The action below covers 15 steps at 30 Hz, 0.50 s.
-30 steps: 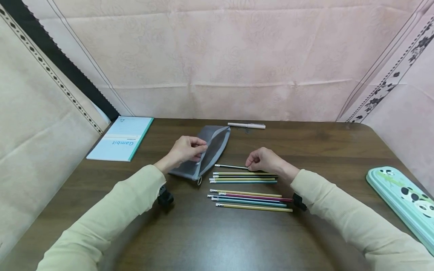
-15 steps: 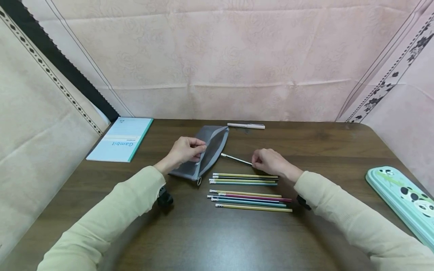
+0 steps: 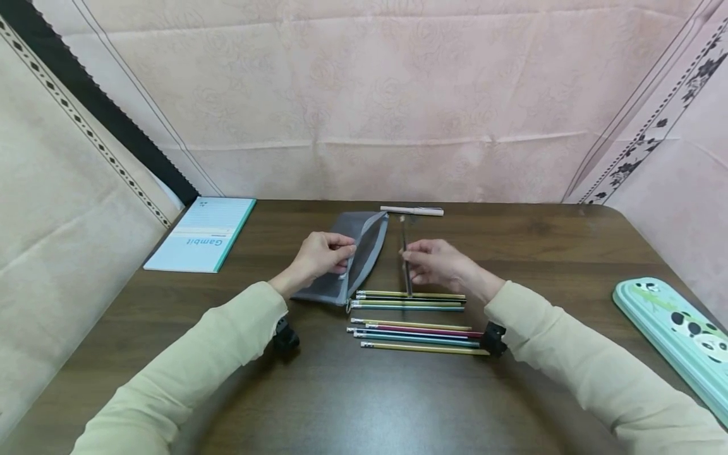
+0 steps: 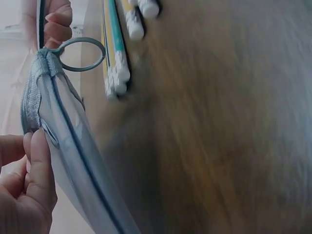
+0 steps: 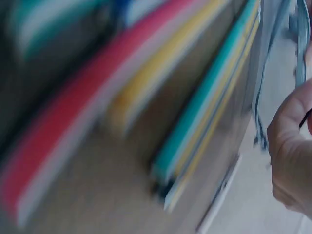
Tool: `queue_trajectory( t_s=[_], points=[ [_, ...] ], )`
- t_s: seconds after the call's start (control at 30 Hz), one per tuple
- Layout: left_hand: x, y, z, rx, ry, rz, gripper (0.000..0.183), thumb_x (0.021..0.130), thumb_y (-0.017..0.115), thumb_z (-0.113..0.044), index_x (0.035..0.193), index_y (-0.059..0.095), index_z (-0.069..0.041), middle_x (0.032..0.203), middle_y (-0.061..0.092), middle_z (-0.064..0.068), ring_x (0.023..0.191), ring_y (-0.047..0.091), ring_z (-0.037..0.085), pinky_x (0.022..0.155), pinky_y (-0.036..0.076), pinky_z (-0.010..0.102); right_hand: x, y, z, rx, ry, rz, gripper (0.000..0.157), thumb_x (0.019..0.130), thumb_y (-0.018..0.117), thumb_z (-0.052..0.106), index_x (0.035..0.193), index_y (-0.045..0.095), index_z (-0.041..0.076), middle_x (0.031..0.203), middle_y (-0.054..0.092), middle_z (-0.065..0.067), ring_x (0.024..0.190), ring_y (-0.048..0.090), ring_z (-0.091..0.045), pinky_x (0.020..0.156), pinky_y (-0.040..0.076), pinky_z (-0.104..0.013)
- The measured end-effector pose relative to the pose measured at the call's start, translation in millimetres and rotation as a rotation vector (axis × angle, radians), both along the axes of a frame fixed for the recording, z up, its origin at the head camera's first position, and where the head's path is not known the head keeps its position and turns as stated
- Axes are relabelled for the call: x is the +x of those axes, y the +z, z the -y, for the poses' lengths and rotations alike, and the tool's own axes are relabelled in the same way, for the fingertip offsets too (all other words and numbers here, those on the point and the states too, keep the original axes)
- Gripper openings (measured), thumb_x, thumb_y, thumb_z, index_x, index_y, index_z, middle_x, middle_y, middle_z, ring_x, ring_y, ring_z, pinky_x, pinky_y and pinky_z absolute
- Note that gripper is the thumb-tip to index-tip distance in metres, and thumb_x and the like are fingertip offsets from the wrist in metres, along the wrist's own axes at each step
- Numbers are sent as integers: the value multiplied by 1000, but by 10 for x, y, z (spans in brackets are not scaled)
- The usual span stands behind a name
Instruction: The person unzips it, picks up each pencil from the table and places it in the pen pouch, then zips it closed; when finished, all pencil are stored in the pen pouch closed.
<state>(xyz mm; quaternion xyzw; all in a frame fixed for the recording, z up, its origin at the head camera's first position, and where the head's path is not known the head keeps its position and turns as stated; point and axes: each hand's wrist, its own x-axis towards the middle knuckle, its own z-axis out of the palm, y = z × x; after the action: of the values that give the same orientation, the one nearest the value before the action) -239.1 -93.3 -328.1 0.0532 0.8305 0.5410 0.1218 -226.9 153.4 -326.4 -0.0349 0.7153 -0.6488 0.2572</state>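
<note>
My left hand (image 3: 321, 256) pinches the near edge of a grey zip pouch (image 3: 327, 289) between thumb and fingers. The pouch's mouth gapes toward the right; a pull ring (image 4: 82, 69) hangs at its zip end in the left wrist view. Just right of the pouch, my right hand (image 3: 443, 264) pinches a dark pencil (image 3: 404, 237) near its middle. That pencil stands nearly upright, its eraser end up, apart from the pouch. Below it on the table lies one row of pencils (image 3: 415, 308), with a second group of pencils (image 3: 423, 348) nearer the front, erasers to the left.
A white pen (image 3: 412, 211) lies at the table's back edge, behind the pouch. At the left back is a light blue notebook (image 3: 199, 234). A mint pencil case (image 3: 671, 335) with panda pictures lies at the right. Patterned cloth (image 3: 364, 114) hangs behind the table (image 3: 341, 404).
The right hand has lifted the dark pencil from beside the row and turned it from lying flat to nearly upright. The left hand and pouch edge have shifted slightly right.
</note>
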Motion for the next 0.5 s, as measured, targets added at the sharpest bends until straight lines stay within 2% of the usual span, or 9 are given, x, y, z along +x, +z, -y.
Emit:
queue_trajectory(
  t_s=[0.07,0.17,0.5],
  points=[
    [20,-12,-52,11,-9,1,28,92,61,-11,117,64,1,93,64,11,68,58,11,67,58,28,17,-15,86,-23,44,55,38,100,45,11,131,38,-9,80,57,0,65,57,-8,61,52,-17],
    [50,-21,-115,34,-19,12,29,92,61,-11,119,63,-1,92,63,10,67,58,11,67,58,27,8,-42,197,-25,68,58,38,100,45,12,131,39,-9,80,58,-1,64,57,-8,61,52,-17],
    [111,26,-190,24,-52,12,31,92,61,-13,122,62,-4,93,63,11,69,59,13,69,58,28,-91,-65,442,15,-17,38,33,99,47,10,126,46,-9,82,63,-7,61,63,-9,60,55,-18]
  ],
)
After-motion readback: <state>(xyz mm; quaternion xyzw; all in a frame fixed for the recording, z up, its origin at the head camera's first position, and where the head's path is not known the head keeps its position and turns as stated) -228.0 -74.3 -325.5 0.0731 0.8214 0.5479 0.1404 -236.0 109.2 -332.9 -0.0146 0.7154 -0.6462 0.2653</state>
